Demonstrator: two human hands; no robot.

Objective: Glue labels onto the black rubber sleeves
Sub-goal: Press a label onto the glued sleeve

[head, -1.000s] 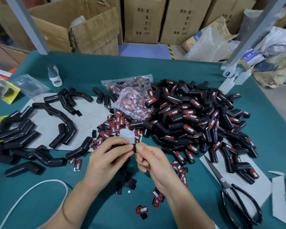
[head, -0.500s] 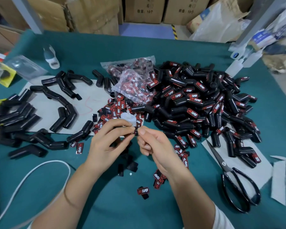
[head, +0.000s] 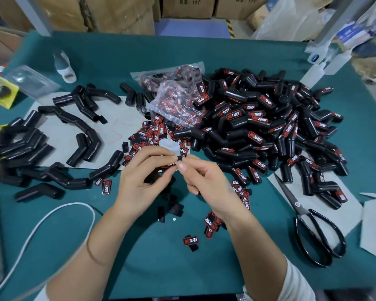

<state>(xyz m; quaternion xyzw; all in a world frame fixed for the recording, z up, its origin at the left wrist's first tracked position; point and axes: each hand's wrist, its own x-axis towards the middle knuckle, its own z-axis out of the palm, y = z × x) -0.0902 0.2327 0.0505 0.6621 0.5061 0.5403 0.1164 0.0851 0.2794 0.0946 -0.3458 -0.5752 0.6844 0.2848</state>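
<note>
Both hands meet over the green table: the left hand [head: 139, 177] and the right hand [head: 201, 179] pinch one small TAPER label [head: 176, 161] between their fingertips, apparently peeling its backing. Unlabelled black rubber sleeves [head: 89, 142] lie left of the left hand, so it is the nearer one.

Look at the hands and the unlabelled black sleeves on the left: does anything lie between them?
Nothing blocks the way. Both hands pinch one label; the nearest bare sleeve lies just left, across open mat.
</note>
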